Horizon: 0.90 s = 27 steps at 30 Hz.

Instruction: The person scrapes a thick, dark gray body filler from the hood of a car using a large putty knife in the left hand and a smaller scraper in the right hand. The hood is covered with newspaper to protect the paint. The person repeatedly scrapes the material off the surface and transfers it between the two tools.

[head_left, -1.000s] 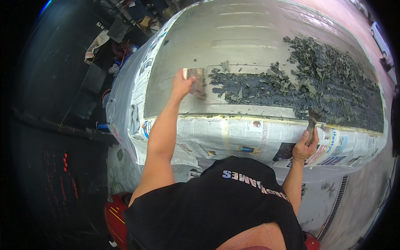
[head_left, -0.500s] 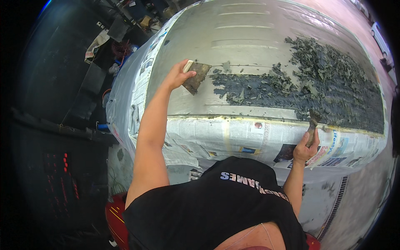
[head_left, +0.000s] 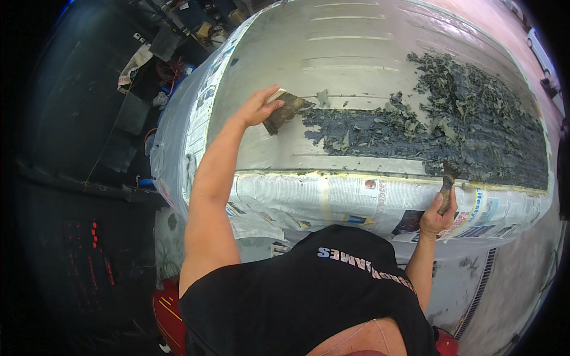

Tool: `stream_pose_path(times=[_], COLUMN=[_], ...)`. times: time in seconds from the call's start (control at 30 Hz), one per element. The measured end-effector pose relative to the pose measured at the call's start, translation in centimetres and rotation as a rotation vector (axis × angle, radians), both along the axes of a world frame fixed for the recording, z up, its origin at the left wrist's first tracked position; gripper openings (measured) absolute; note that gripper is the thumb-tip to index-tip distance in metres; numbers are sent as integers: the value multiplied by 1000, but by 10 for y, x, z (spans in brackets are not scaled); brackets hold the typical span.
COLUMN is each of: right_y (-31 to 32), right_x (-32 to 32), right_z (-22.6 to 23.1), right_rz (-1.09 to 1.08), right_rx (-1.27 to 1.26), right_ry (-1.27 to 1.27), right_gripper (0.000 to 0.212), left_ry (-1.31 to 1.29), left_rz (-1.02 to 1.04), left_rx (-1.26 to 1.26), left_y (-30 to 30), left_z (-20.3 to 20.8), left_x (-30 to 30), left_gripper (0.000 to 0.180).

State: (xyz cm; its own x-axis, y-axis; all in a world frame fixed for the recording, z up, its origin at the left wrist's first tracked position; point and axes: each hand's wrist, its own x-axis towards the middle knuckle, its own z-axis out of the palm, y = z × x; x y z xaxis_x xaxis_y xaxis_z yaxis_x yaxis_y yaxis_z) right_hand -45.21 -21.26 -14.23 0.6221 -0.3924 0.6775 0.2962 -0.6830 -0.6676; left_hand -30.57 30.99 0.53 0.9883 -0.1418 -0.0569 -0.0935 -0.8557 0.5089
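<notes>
My left hand (head_left: 258,109) is closed round the pale back edge of a wide flat scraper (head_left: 285,111), whose blade is smeared with dark residue. It lies on the bare grey metal of a ribbed vehicle roof (head_left: 261,65), its corner close to the left end of the lifted, flaking dark paint (head_left: 380,127). Near the roof's front edge, my right hand (head_left: 438,221) grips the handle of a narrow tool (head_left: 447,188) with a dark, flared head. Dark paint behind that head hides whether it is a brush or a putty knife.
Newspaper (head_left: 285,193) and yellowish tape mask the roof's near edge, and clear plastic sheeting (head_left: 169,136) drapes its left side. A dark, cluttered area with cables (head_left: 171,71) lies at left. A floor drain grate (head_left: 477,293) runs at lower right.
The flat scraper has shifted slightly right, toward the flaking paint, and turned a little. My right hand and its tool stay in nearly the same place.
</notes>
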Motion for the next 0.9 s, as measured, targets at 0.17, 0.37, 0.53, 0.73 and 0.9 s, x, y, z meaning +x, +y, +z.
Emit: stream_pose_path(times=[0.17,0.37,0.53,0.73,0.9], right_y=[2,-1,2,2,4], right_x=[2,0,0,2,4], right_z=[0,1,5,8,10], right_rz=[8,13,-7,-11,2], right_rx=[21,30,6,9,5], right_ry=[8,38,28,35,-12], right_gripper=[39,40,40,40,40], left_ry=[-242,-188,-98,-121,-49], left_rz=[-258,-306,-463,-657,-555], left_rx=[-9,-52,32,-98,-91], left_y=[-18,-37,-99,-155,-180], left_z=[-11,-8,15,7,12], left_x=[14,27,45,63,59], left_gripper=[28,25,28,31,32])
